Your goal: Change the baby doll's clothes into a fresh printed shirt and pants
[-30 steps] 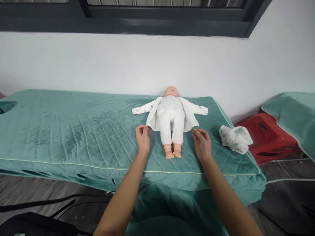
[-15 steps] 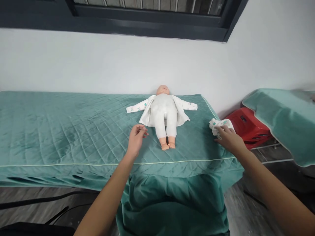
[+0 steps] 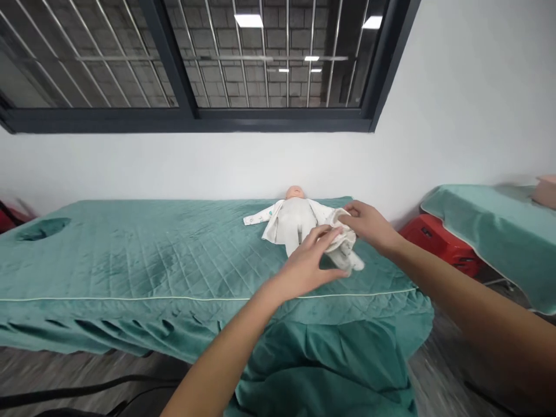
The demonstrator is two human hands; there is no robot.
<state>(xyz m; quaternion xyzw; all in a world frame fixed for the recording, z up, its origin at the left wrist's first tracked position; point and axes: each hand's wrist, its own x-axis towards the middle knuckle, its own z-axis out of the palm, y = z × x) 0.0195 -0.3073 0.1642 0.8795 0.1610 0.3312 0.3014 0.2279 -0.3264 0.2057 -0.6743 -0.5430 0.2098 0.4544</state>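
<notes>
Between my two hands is a pair of white printed baby pants (image 3: 344, 255), bunched up and hanging above the bed. My right hand (image 3: 365, 223) pinches the upper edge near the round opening. My left hand (image 3: 310, 260) grips the near side, thumb below and fingers above. Beyond them a baby doll (image 3: 295, 220) lies on its back, head toward the wall, in white leggings or a white body. An open white jacket (image 3: 273, 226) with patterned sleeves is on the doll's arms. My hands and the pants hide the doll's feet and its arm on the right.
The doll lies on a bed with a quilted green cover (image 3: 174, 255), which has a face hole (image 3: 43, 229) at the far left. A red plastic stool (image 3: 438, 240) and another green-covered surface (image 3: 486, 231) stand to the right. A barred window (image 3: 278, 69) is above the white wall.
My right hand has lifted the pants from the bed's right edge and brought them left, in front of the doll. My left hand has moved right and taken hold of them too. The view has tilted up.
</notes>
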